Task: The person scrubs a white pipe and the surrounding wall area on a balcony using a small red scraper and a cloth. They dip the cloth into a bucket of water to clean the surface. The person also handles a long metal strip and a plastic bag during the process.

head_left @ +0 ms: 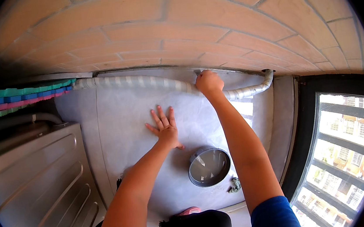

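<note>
My left hand (pixel 164 126) rests flat on the grey floor (pixel 138 161), fingers spread, holding nothing. My right hand (pixel 209 83) is closed in a fist over the ribbed, pale-striped hose (pixel 144 83) that runs along the foot of the tiled wall. A small grey tip (pixel 197 72) pokes out beside that fist; what it belongs to is hidden by my fingers. Between my forearms stands a round grey basin (pixel 209 167) with cloudy water in it. Close to the basin, by my right forearm, lies a crumpled greenish rag (pixel 234 184).
Orange tiles cover the wall (pixel 137 8); the hose's right end enters a hole there. A metal-sided appliance (pixel 43 179) stands at left, below stacked coloured plastic mats (pixel 22 96). At right is a dark-framed barred window (pixel 343 155). A pink shoe (pixel 190 210) shows near my legs.
</note>
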{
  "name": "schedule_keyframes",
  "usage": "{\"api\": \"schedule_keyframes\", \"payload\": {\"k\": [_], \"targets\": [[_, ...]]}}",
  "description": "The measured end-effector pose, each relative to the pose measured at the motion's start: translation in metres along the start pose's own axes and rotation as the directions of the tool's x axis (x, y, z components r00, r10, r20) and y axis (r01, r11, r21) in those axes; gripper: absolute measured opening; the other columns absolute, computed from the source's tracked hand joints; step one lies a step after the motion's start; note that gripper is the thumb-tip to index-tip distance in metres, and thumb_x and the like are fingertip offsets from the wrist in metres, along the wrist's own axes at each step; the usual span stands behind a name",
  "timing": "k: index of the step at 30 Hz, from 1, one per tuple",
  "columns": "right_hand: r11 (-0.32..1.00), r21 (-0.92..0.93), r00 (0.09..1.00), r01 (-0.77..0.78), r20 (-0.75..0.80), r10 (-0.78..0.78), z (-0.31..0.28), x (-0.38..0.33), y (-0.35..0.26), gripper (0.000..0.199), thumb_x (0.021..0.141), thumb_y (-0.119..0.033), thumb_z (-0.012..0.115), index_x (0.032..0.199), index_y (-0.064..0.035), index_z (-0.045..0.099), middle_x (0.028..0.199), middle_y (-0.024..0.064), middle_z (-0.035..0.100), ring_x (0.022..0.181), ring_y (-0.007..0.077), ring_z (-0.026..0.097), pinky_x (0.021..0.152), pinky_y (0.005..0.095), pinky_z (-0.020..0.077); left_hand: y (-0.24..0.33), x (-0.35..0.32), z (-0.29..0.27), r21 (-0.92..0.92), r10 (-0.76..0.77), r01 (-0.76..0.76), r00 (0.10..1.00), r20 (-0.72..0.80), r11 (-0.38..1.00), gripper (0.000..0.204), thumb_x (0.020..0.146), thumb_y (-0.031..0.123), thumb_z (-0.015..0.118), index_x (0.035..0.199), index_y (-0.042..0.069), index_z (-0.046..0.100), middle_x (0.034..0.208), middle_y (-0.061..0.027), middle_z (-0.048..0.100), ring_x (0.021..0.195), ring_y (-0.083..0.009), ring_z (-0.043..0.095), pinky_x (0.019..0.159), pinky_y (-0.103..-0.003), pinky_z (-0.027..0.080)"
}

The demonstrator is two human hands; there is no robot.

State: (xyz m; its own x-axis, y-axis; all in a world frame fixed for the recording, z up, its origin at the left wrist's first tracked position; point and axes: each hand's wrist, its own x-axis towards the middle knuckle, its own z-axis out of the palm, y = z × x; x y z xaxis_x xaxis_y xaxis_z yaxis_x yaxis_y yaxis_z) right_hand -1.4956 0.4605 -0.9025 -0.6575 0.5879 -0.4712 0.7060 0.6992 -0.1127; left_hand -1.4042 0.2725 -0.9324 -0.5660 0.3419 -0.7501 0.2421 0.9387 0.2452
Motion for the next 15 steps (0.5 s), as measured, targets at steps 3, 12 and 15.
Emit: {"api": "schedule_keyframes", "payload": {"k": [3,12,15], "targets": [[0.994,-0.098,0.997,0.04,0.073,-0.033,-0.007,-0.008,-0.001,0.028,0.078,-0.018,0.048,0.099,-0.0061,0.062,0.104,0.0149,0.062,0.096,0.03,0.06,0.077,0.0376,0.0492,-0.001,-0.004,-0.004,0.012,-0.013,0.013,1.0,0.004,1.0,0.151,0.035,0.045,0.087,0.138,0.012,-0.018,0.138,-0.0282,-0.027,0.127,-0.0485,-0.022,0.091,-0.073,-0.001],[0.989,-0.126,0.996,0.081,0.051,-0.075,0.004,0.002,0.009,0.032,0.08,-0.028,0.048,0.096,-0.0057,0.063,0.099,0.0158,0.063,0.093,0.0335,0.06,0.078,0.04,0.0486,0.0,-0.005,-0.007,0.004,-0.011,0.011,1.0,-0.001,1.0,0.15,0.036,0.045,0.087,0.139,0.012,-0.017,0.139,-0.0281,-0.024,0.128,-0.0483,-0.02,0.091,-0.073,0.0],[0.993,-0.075,0.994,0.092,-0.055,-0.096,0.009,0.009,0.009,0.027,0.078,-0.025,0.05,0.09,-0.0074,0.066,0.096,0.0147,0.064,0.09,0.0331,0.06,0.077,0.0404,0.0487,0.0,-0.005,-0.006,0.011,-0.011,0.011,1.0,0.0,1.0,0.15,0.035,0.044,0.087,0.139,0.012,-0.017,0.139,-0.0279,-0.025,0.128,-0.0482,-0.02,0.091,-0.073,0.0]]}}
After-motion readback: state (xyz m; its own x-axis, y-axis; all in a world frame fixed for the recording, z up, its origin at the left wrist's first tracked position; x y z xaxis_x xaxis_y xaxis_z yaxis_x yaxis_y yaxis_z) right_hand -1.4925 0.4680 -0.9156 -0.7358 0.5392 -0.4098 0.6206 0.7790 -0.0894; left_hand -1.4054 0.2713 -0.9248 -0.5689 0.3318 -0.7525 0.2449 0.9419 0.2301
